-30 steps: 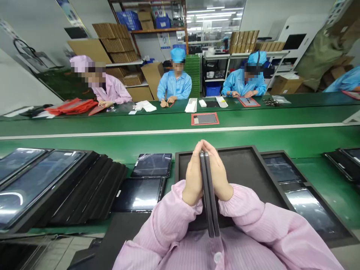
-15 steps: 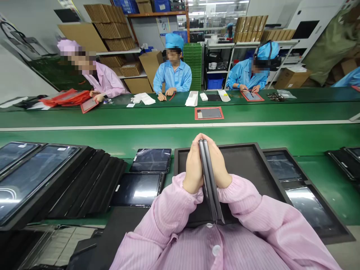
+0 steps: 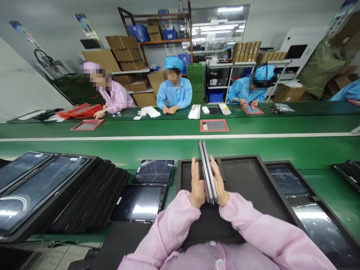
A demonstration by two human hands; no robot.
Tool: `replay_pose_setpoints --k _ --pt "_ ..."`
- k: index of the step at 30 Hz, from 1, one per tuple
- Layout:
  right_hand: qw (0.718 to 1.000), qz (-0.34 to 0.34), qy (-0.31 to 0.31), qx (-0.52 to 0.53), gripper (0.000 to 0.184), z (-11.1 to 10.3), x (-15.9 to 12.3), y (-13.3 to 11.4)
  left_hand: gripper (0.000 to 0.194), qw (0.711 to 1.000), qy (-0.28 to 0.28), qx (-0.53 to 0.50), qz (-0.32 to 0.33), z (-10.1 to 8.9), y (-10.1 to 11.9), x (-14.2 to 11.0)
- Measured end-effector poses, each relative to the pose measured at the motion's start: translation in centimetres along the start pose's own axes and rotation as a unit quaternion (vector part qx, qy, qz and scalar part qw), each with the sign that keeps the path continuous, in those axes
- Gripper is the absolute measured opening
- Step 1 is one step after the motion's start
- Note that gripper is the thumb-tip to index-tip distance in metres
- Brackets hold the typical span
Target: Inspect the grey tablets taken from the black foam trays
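Two slim grey-edged tablets (image 3: 207, 172) stand on edge, side by side, pressed between my palms above the black foam tray (image 3: 247, 187). My left hand (image 3: 198, 185) lies flat along the left face, with straight fingers pointing away from me. Against the right face is my right hand (image 3: 218, 183), its fingers also stretched out. The far ends of the tablets reach past my fingertips. Whether their lower edges touch the tray I cannot tell. Just left of the tray lie two dark glossy tablets, an upper one (image 3: 154, 171) and a lower one (image 3: 139, 204).
At left, black trays (image 3: 92, 195) lean in a slanted stack, the top one bearing screens. Another tray with two screens (image 3: 317, 221) lies at right. Beyond runs a green conveyor belt (image 3: 140, 148) carrying a red-framed panel (image 3: 214, 125). Three co-workers sit across it.
My hands have slid back along the tablets toward me and no longer meet at the far ends. The tablets have levelled out away from my body. A co-worker's red-framed panel now lies on the belt.
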State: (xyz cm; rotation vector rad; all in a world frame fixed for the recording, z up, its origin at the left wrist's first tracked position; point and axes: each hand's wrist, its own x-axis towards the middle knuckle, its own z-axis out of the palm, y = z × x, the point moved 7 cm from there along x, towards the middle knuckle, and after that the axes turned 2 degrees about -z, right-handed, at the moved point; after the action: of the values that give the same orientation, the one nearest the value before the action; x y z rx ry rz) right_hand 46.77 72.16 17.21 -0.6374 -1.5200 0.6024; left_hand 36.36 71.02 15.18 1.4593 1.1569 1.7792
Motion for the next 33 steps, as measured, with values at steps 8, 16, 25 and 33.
replay_pose_setpoints --k 8,16,25,33 --pt "0.995 0.089 -0.002 0.043 0.044 -0.3 3.1 -5.5 0.052 0.991 -0.025 -0.112 -0.070 1.3 7.6 2.2" --pt "0.980 0.194 0.007 0.033 0.045 -1.2 2.1 -8.6 0.071 0.956 0.040 -0.189 -0.223 1.5 10.4 0.0" --pt "0.984 0.175 -0.006 -0.016 0.042 -1.6 1.7 -9.5 0.070 0.958 0.038 -0.184 -0.219 1.6 10.9 -0.8" --pt "0.965 0.264 0.009 -0.001 0.047 -1.8 2.2 -8.9 0.043 0.964 0.020 -0.134 -0.228 1.9 10.8 -0.1"
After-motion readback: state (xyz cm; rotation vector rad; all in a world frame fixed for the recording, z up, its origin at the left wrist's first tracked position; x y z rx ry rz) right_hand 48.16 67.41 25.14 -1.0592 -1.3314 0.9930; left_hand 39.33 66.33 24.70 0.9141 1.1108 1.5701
